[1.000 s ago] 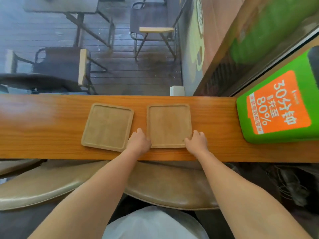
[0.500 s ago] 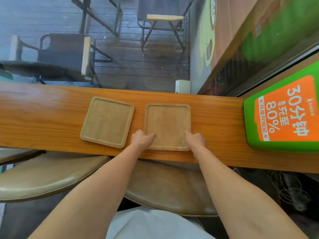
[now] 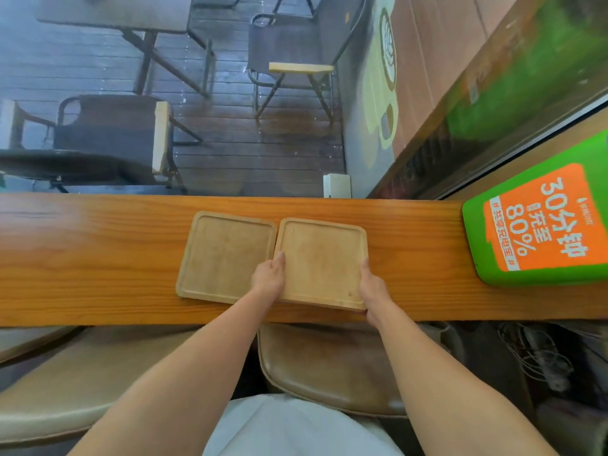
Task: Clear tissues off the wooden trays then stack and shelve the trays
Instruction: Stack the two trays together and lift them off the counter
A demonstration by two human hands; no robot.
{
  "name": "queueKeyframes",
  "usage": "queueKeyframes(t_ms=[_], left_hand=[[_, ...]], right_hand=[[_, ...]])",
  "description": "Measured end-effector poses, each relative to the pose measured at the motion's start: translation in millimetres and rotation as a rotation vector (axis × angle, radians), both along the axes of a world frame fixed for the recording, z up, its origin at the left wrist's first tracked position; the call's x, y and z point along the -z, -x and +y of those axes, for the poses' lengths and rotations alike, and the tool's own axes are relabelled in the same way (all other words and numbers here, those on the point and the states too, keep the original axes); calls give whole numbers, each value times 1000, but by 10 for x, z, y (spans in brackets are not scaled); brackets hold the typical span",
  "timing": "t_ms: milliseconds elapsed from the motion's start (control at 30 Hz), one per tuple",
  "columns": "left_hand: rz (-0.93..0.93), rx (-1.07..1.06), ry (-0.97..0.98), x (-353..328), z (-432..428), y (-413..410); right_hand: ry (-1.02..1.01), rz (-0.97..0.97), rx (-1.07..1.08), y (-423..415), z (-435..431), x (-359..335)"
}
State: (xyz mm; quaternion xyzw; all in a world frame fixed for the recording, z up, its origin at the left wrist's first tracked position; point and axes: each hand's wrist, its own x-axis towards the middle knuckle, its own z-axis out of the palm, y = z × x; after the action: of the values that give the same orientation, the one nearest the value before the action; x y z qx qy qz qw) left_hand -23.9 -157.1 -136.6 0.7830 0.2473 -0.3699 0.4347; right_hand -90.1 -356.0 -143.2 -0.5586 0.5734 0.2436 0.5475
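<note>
Both hands hold the right tray [image 3: 324,261] by its sides, at the near half. Left hand [image 3: 269,277] grips the tray's left edge, fingers laid along the rim and reaching over the neighbouring tray's near right corner. Right hand [image 3: 371,284] clasps the right edge, thumb on top of the rim; the fingers beneath are hidden.

Going left to right: a long wooden counter [image 3: 92,258] runs across the view, bare on its left stretch. Left tray [image 3: 223,253] lies flat on it, square with rounded corners and a raised rim, nothing in it. Just beside it, the right tray's left edge touches or slightly overlaps the left tray's right rim; whether the held tray is lifted off the counter I cannot tell. Its near edge sits close to the counter's front edge. It also holds nothing. Well apart to the right stands a green box [image 3: 539,225] with an orange label, partly cut off by the frame.

Below the counter are tan padded stools [image 3: 329,366]. Beyond the counter, through glass, dark chairs [image 3: 108,126] stand on a dark plank floor
</note>
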Motion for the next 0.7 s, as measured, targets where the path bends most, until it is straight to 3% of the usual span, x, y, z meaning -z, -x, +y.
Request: queueKeyframes(t_ms=[133,433,700], left_hand=[[-99,88,43,-86,461,-220],[-193,71,-25,-89,1920,-547],[-174,60,-23,86,2104,-602]], right_hand=[[9,-30,37,-73,488,-94],[-48,-98,-52,-528,1798,-210],[22,-120,-85,-642,1993,-128]])
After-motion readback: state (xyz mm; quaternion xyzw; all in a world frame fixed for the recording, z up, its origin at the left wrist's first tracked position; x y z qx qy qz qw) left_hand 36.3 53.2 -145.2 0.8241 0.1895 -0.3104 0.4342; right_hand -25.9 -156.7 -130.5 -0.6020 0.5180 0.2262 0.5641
